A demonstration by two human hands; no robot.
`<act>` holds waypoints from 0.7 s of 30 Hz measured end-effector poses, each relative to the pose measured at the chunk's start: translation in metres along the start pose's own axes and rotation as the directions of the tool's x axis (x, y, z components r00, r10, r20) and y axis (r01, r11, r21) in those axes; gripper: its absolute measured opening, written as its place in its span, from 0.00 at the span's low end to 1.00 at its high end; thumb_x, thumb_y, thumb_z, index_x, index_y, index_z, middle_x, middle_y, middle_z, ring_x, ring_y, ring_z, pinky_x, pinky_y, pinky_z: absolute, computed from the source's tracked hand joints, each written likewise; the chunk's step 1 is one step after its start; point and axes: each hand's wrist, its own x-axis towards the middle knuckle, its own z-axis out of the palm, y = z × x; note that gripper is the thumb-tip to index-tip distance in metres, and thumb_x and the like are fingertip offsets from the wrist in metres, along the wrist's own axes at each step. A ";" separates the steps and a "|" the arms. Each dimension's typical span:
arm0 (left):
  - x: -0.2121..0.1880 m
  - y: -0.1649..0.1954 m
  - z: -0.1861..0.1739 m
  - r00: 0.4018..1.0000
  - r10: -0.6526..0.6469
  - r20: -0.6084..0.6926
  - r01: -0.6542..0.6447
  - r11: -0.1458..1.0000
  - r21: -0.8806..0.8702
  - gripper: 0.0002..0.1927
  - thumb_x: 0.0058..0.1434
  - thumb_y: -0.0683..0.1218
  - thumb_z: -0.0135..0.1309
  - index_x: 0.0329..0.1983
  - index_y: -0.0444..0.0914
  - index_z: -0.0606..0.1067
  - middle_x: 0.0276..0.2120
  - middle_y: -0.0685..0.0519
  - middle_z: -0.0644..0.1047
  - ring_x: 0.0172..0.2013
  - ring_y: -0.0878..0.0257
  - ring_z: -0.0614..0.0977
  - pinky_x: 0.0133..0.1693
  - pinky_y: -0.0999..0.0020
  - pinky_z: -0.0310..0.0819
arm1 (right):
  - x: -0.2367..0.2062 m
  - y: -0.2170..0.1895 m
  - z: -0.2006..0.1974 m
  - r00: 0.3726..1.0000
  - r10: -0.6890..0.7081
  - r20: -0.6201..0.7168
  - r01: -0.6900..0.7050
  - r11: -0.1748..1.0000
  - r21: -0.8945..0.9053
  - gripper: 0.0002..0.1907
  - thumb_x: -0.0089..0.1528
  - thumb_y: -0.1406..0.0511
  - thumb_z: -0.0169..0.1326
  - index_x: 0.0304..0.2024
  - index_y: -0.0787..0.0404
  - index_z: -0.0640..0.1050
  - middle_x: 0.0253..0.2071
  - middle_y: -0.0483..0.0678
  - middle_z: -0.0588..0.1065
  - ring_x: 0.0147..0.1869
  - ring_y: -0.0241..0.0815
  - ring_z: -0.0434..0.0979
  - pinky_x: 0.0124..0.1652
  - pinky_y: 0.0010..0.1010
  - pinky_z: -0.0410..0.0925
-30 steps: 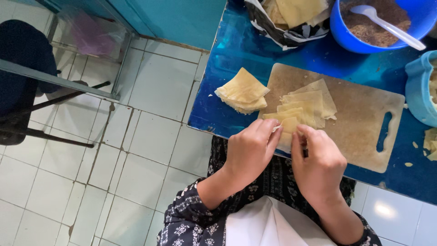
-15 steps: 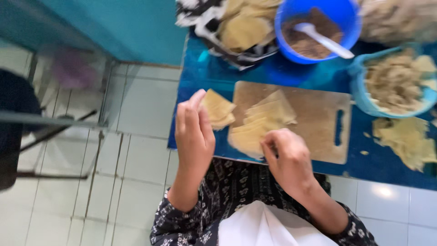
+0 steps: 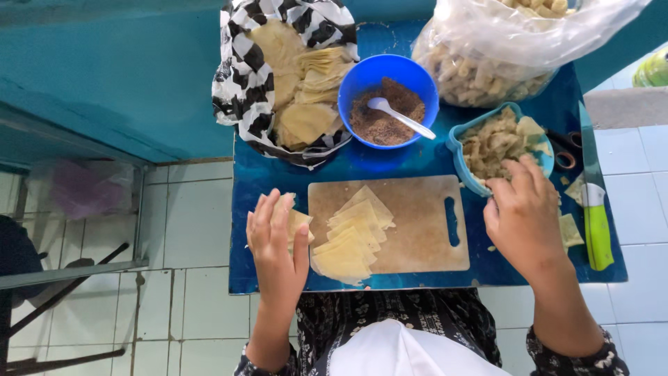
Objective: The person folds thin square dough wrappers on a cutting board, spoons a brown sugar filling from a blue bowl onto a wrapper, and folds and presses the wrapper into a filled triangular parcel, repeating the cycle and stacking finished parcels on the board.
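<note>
While the left hand [image 3: 277,240] rested with fingers spread on folded wrappers [image 3: 299,224], the right hand's [image 3: 523,216] loosely curled fingers touched the teal container [image 3: 460,150] beside the cutting board [image 3: 417,223].

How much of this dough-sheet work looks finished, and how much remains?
Done: folded pieces fill the light blue container. In hand: the right hand is at that container; the left hand rests on a small stack of sheets. Left: cut sheets on the cutting board, more wrappers in the checkered bag, and filling in the blue bowl.
</note>
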 end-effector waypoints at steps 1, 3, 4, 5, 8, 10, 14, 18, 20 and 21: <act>-0.002 0.001 -0.001 1.000 -0.006 -0.007 0.006 1.000 -0.022 0.21 0.71 0.47 0.52 0.66 0.38 0.70 0.65 0.43 0.71 0.68 0.45 0.70 0.70 0.43 0.55 | 0.000 0.004 0.003 1.000 0.014 0.001 -0.014 1.000 0.010 0.12 0.56 0.70 0.61 0.43 0.61 0.80 0.60 0.54 0.72 0.73 0.58 0.67 0.65 0.51 0.63; -0.005 0.002 -0.001 0.999 -0.024 -0.039 0.022 0.999 -0.032 0.19 0.71 0.45 0.53 0.64 0.38 0.71 0.64 0.45 0.72 0.67 0.46 0.72 0.71 0.44 0.56 | -0.001 0.010 0.004 0.999 0.036 0.013 -0.036 0.999 0.034 0.10 0.56 0.69 0.62 0.40 0.60 0.79 0.59 0.53 0.72 0.72 0.57 0.67 0.66 0.51 0.63; -0.006 0.001 -0.001 0.998 -0.032 -0.052 0.030 0.999 -0.038 0.19 0.71 0.44 0.54 0.63 0.38 0.71 0.64 0.45 0.73 0.67 0.47 0.72 0.71 0.44 0.56 | -0.002 0.014 0.001 0.999 0.047 0.023 -0.048 0.998 0.047 0.09 0.56 0.69 0.63 0.38 0.60 0.78 0.58 0.53 0.72 0.72 0.57 0.67 0.67 0.51 0.62; -0.007 0.001 -0.001 0.997 -0.046 -0.056 0.044 0.998 -0.038 0.18 0.71 0.44 0.54 0.63 0.38 0.72 0.63 0.46 0.73 0.66 0.47 0.72 0.71 0.45 0.57 | -0.003 0.017 -0.001 0.998 0.061 0.033 -0.063 0.996 0.058 0.09 0.56 0.68 0.64 0.37 0.60 0.77 0.58 0.53 0.71 0.72 0.57 0.67 0.67 0.50 0.62; -0.007 -0.002 0.000 0.995 -0.073 -0.074 0.070 0.997 -0.041 0.17 0.70 0.43 0.55 0.62 0.38 0.73 0.62 0.47 0.73 0.66 0.47 0.73 0.71 0.46 0.58 | 0.004 0.024 -0.002 0.999 0.022 0.023 -0.027 0.969 0.246 0.14 0.55 0.67 0.64 0.42 0.61 0.77 0.59 0.54 0.71 0.70 0.58 0.67 0.67 0.49 0.62; -0.007 -0.003 0.001 0.995 -0.071 -0.075 0.068 0.997 -0.041 0.17 0.70 0.43 0.55 0.61 0.38 0.73 0.62 0.47 0.74 0.65 0.47 0.74 0.72 0.46 0.58 | 0.012 0.024 0.007 0.997 -0.046 0.055 0.033 0.976 0.217 0.15 0.53 0.67 0.64 0.42 0.61 0.78 0.59 0.55 0.71 0.69 0.60 0.67 0.66 0.49 0.62; -0.005 -0.003 0.000 0.994 -0.046 -0.101 0.040 0.998 -0.058 0.17 0.70 0.42 0.55 0.61 0.38 0.73 0.61 0.47 0.73 0.65 0.48 0.74 0.72 0.46 0.57 | 0.022 0.023 0.019 0.991 -0.088 0.103 0.064 0.973 0.222 0.15 0.54 0.68 0.64 0.43 0.61 0.79 0.58 0.55 0.72 0.67 0.58 0.69 0.64 0.47 0.64; -0.009 -0.002 -0.006 0.992 -0.017 -0.127 0.012 0.999 -0.038 0.17 0.69 0.42 0.57 0.61 0.38 0.72 0.60 0.46 0.73 0.65 0.47 0.73 0.72 0.46 0.56 | 0.020 0.017 0.004 0.993 -0.027 0.117 0.015 0.995 0.102 0.13 0.53 0.66 0.67 0.38 0.60 0.78 0.52 0.52 0.73 0.63 0.57 0.70 0.60 0.48 0.64; -0.013 -0.002 -0.008 0.991 0.002 -0.136 -0.008 0.999 -0.037 0.18 0.68 0.42 0.57 0.60 0.39 0.72 0.59 0.46 0.73 0.64 0.47 0.74 0.71 0.46 0.57 | 0.019 0.011 -0.012 0.994 -0.027 0.108 0.025 1.000 0.018 0.15 0.49 0.65 0.69 0.33 0.61 0.77 0.49 0.53 0.74 0.60 0.58 0.71 0.57 0.48 0.64; -0.016 0.000 -0.008 0.990 0.009 -0.141 -0.014 0.999 -0.040 0.18 0.68 0.42 0.58 0.60 0.39 0.72 0.58 0.46 0.74 0.63 0.48 0.75 0.70 0.46 0.58 | 0.018 0.007 -0.021 0.994 -0.031 0.106 0.019 0.994 0.104 0.14 0.50 0.66 0.67 0.35 0.62 0.77 0.51 0.54 0.73 0.60 0.59 0.71 0.58 0.48 0.64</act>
